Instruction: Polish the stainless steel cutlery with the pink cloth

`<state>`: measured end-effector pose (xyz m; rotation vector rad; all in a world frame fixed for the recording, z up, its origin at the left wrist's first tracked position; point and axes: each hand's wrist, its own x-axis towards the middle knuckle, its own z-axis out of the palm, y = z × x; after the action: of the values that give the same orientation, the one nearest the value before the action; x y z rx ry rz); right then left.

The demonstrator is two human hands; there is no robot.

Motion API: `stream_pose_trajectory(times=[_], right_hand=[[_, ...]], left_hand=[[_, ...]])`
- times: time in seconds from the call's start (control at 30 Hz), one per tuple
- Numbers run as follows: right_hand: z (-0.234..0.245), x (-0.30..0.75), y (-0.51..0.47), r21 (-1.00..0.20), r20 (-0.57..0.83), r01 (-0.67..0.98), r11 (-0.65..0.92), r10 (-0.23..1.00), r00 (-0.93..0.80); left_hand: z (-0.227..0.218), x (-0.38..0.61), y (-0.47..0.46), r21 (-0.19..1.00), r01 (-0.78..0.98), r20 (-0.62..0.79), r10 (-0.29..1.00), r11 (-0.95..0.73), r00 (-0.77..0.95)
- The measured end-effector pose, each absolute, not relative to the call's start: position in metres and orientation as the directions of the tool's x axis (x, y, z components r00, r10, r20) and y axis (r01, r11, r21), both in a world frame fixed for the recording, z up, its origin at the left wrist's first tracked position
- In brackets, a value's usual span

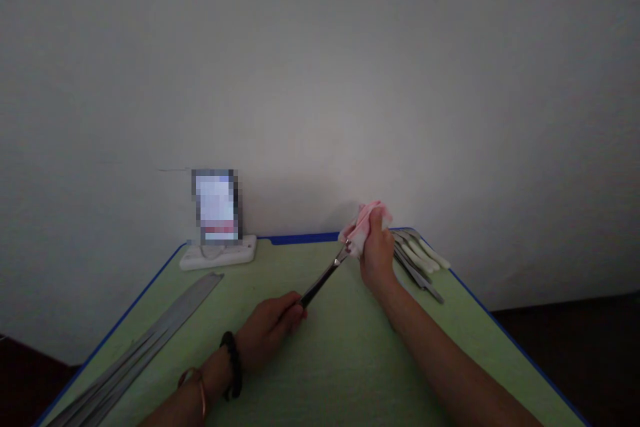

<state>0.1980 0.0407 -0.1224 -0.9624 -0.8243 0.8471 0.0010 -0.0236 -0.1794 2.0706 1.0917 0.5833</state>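
Observation:
My left hand (275, 323) is closed round the lower end of a long, shiny metal utensil (323, 280) with a dark-looking handle. The utensil slants up and to the right above the table, and its far end goes into a pink and white cloth (357, 230). That cloth is bunched in my right hand (379, 253), thumb on top and fingers wrapped round it. The utensil's head is hidden by the cloth, so its exact kind cannot be told. Just right of my right hand lies a group of cutlery (417, 267), several pieces with white or grey metal handles.
The green table (310, 380) has a blue edge and stands against a plain wall (320, 80). At the back left, a blurred-out phone (216, 207) leans upright by a white power strip (220, 253). Long grey flat strips (150, 340) lie along the left side.

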Motion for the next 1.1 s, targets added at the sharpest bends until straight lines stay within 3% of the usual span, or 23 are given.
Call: stream_pose_trajectory(times=[0.17,0.3,0.7,0.87,0.97,1.1], right_hand=[[-0.154,0.166,0.021,-0.975,0.168,-0.089,0.203,0.939,0.301],[-0.171,0.151,0.011,-0.988,0.123,-0.066,0.141,0.968,0.22],[-0.177,0.159,0.023,-0.969,0.013,-0.241,0.063,0.979,0.204],[-0.18,0.146,0.013,-0.963,-0.035,-0.27,-0.016,0.997,0.065],[-0.18,0.142,0.011,-0.945,-0.039,-0.323,-0.045,0.999,-0.025],[-0.184,0.143,0.015,-0.926,-0.035,-0.376,-0.033,0.999,0.0]], left_hand=[[-0.178,0.002,-0.022,0.787,0.517,0.051,0.87,-0.337,0.49],[-0.177,0.004,-0.022,0.78,0.525,0.06,0.875,-0.342,0.48],[-0.179,0.008,-0.024,0.662,0.653,0.026,0.883,-0.367,0.469],[-0.177,0.012,-0.026,0.603,0.681,0.045,0.871,-0.414,0.489],[-0.175,0.013,-0.028,0.609,0.685,0.043,0.878,-0.401,0.476],[-0.174,0.013,-0.028,0.683,0.628,0.066,0.888,-0.373,0.455]])
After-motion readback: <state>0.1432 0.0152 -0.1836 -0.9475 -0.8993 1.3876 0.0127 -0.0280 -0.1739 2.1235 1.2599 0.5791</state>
